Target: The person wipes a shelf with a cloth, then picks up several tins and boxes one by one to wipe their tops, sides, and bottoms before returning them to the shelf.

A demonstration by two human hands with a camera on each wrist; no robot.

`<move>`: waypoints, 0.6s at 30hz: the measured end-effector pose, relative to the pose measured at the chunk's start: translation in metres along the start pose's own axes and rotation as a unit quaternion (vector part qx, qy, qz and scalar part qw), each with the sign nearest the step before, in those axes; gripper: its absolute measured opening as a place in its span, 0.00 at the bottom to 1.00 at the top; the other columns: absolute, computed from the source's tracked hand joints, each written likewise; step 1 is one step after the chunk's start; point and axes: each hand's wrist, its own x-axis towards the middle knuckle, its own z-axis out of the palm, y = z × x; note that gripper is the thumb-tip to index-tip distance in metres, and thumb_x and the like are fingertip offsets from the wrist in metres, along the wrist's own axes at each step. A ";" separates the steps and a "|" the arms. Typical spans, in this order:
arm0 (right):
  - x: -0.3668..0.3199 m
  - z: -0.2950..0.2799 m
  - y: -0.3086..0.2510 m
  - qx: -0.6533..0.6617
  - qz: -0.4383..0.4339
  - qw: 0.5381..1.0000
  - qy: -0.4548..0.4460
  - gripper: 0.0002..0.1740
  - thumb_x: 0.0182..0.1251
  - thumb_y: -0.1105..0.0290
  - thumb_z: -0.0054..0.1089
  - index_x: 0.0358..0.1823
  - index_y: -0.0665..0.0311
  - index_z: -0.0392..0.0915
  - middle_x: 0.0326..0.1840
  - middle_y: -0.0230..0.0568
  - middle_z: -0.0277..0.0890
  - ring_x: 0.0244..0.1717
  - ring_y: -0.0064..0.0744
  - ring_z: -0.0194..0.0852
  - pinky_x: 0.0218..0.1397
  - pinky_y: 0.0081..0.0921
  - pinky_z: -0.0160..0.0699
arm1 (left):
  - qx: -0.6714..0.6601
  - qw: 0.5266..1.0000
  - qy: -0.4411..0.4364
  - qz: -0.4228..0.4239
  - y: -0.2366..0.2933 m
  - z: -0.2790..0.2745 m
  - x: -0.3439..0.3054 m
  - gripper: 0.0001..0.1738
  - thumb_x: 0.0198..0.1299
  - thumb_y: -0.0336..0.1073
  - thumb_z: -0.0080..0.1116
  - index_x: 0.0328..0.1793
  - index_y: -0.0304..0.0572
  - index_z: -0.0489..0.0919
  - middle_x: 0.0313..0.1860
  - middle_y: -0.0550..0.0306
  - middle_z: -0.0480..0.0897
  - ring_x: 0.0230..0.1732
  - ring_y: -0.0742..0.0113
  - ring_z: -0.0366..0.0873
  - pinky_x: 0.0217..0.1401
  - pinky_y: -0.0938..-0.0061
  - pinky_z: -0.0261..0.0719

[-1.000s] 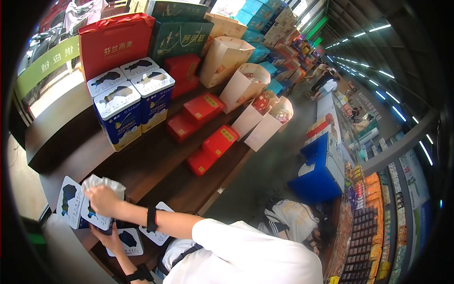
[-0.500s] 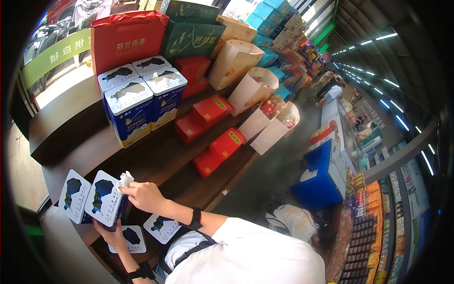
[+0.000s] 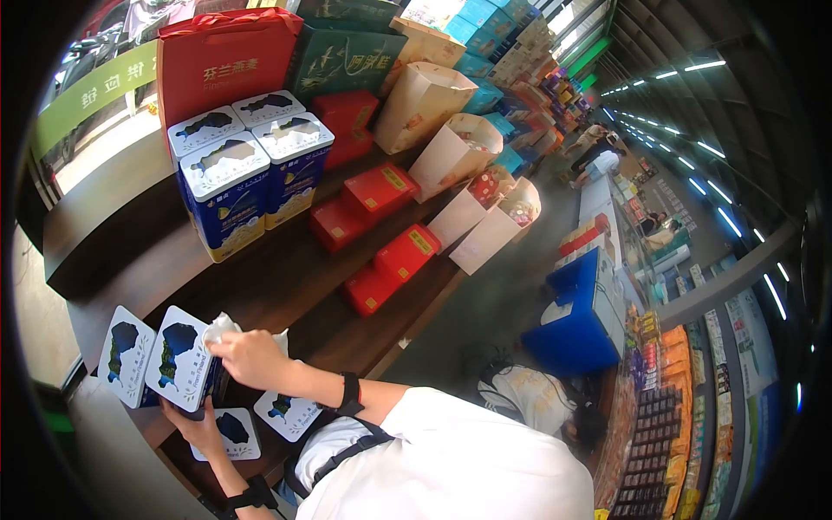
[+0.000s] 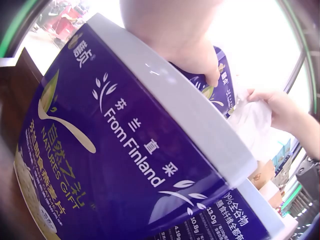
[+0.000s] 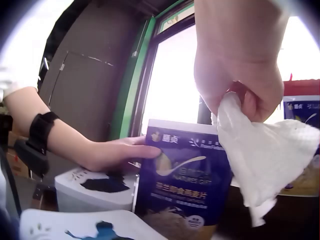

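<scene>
My left hand (image 3: 198,431) grips the near side of a blue oatmeal tin (image 5: 185,175) with a white lid (image 3: 178,357). In the right wrist view, the left thumb lies against the tin's printed front. My right hand (image 3: 251,357) pinches a crumpled white tissue (image 5: 265,155) right beside the tin's lid edge, and part of the tissue hangs loose below the fingers. Another tin (image 3: 126,360) stands close on the left. Two more white-lidded tins, one by the left wrist (image 3: 234,433) and one under the right forearm (image 3: 286,414), sit nearer the body.
On the stepped wooden shelf, a group of blue tins (image 3: 251,186) stands ahead, with red boxes (image 3: 381,191) to their right. Paper bags (image 3: 455,156) line the back. A person (image 3: 542,399) crouches in the aisle by a blue box (image 3: 572,321).
The right hand with the tissue has moved from over the held tin's lid to its right side. The left hand keeps its grip on the tin.
</scene>
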 end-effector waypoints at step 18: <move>-0.012 0.030 -0.025 0.038 -0.059 0.997 -0.020 0.17 0.55 0.70 0.56 0.48 0.54 0.81 0.29 0.38 0.75 0.24 0.40 0.79 0.25 0.32 0.77 | -0.002 1.000 0.004 -0.022 -0.009 0.002 -0.001 0.47 0.46 0.32 0.70 0.72 0.37 0.56 0.69 0.41 0.62 0.69 0.49 0.61 0.71 0.62 0.56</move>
